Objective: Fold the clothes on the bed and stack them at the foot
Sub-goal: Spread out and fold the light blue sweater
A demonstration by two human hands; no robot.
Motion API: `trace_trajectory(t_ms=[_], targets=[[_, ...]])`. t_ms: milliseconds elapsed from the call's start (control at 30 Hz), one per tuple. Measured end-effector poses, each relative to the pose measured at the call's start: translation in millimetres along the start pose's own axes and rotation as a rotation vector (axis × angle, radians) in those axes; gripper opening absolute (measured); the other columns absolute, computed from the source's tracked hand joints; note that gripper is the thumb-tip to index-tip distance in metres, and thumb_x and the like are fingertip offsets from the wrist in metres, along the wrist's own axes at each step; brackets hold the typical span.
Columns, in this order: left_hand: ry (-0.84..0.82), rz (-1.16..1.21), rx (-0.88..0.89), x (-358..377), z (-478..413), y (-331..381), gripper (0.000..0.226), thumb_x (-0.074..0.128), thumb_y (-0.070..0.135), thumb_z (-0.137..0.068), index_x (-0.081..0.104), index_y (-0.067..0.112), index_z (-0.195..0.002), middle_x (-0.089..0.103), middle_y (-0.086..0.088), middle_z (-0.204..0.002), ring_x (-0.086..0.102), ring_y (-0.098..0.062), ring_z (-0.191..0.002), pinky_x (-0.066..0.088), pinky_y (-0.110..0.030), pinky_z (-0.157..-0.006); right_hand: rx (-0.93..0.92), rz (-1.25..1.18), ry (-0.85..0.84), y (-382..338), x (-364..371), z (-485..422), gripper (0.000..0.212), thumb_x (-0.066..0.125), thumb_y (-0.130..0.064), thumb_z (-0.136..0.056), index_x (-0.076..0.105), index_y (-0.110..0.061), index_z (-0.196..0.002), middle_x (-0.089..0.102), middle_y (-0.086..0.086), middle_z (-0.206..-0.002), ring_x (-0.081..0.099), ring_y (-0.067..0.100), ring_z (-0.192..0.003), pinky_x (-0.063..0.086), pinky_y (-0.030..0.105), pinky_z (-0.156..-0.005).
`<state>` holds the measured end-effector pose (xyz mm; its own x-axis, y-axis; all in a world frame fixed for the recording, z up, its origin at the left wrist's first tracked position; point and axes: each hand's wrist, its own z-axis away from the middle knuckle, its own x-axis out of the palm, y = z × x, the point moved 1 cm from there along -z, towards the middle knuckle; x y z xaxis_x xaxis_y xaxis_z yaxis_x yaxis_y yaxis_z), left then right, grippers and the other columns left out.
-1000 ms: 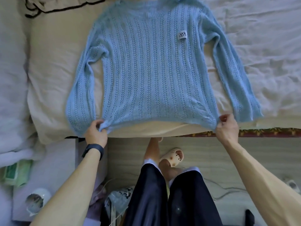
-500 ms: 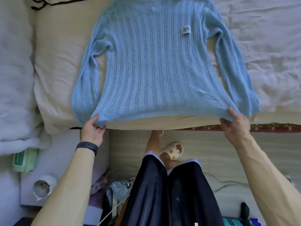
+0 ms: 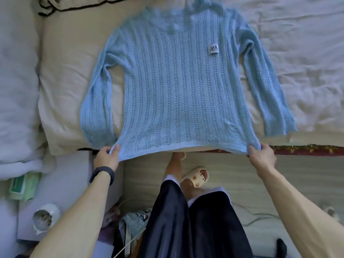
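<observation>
Fingers (image 3: 115,149) of the left hand (image 3: 105,157) pinch one hem corner of the sweater (image 3: 173,86); right hand (image 3: 262,157) pinches the other; sweater lies flat on the bed (image 3: 301,53), hem at its edge; probably soft, light, stretchy, easily snagged; best gripped at hem or shoulders.

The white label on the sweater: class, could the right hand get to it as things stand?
Probably yes, once it lets go. The right hand pinches the hem corner of the sweater; the label lies uncovered farther up the same side, with only flat knit between.
</observation>
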<state>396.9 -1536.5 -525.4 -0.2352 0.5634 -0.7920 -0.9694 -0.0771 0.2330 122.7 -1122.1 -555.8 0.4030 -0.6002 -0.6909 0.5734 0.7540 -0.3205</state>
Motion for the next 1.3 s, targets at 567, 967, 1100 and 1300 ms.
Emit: trace_trajectory(t_ms=[567, 967, 1100, 1300], targets=[[0.005, -0.634, 0.899, 136, -56, 209, 0.067, 0.006, 0.078, -0.094, -0.016, 0.054, -0.151, -0.023, 0.013, -0.162, -0.023, -0.015, -0.152, -0.021, -0.052, -0.119, -0.852, 0.71, 0.038, -169, 105, -47, 0.069, 0.009, -0.073, -0.099, -0.008, -0.044, -0.16, -0.018, -0.006, -0.169, -0.024, 0.014, -0.154, -0.012, 0.053, -0.124], [-0.1, -0.536, 1.172, 145, -6, 325, 0.06, 0.045, 0.05, -0.096, 0.039, 0.029, -0.151, 0.019, -0.01, -0.166, 0.017, -0.033, -0.152, 0.002, -0.063, -0.12, -0.059, 0.372, 0.112, -124, -39, -98, 0.1, 0.073, -0.067, -0.077, 0.031, -0.018, -0.153, 0.038, 0.017, -0.15, 0.033, 0.037, -0.14, 0.03, 0.056, -0.114], [-0.17, -0.671, 1.309, 196, 22, 405, 0.066, 0.034, 0.059, -0.098, 0.01, 0.041, -0.157, -0.011, 0.001, -0.168, -0.011, -0.024, -0.154, -0.018, -0.057, -0.116, -0.06, 0.435, 0.013, -113, -69, -129, 0.095, 0.07, -0.085, -0.064, 0.039, -0.034, -0.139, 0.042, 0.005, -0.136, 0.036, 0.03, -0.135, 0.029, 0.055, -0.111], [-0.218, -0.727, 1.148, 242, 34, 453, 0.072, 0.027, 0.067, -0.097, -0.018, 0.054, -0.151, -0.028, 0.004, -0.164, -0.018, -0.027, -0.153, -0.015, -0.066, -0.113, -0.039, 0.237, -0.226, -93, -99, -145, 0.048, 0.07, -0.071, -0.075, 0.066, -0.028, -0.097, 0.068, -0.005, -0.089, 0.065, 0.018, -0.082, 0.052, 0.037, -0.074]])
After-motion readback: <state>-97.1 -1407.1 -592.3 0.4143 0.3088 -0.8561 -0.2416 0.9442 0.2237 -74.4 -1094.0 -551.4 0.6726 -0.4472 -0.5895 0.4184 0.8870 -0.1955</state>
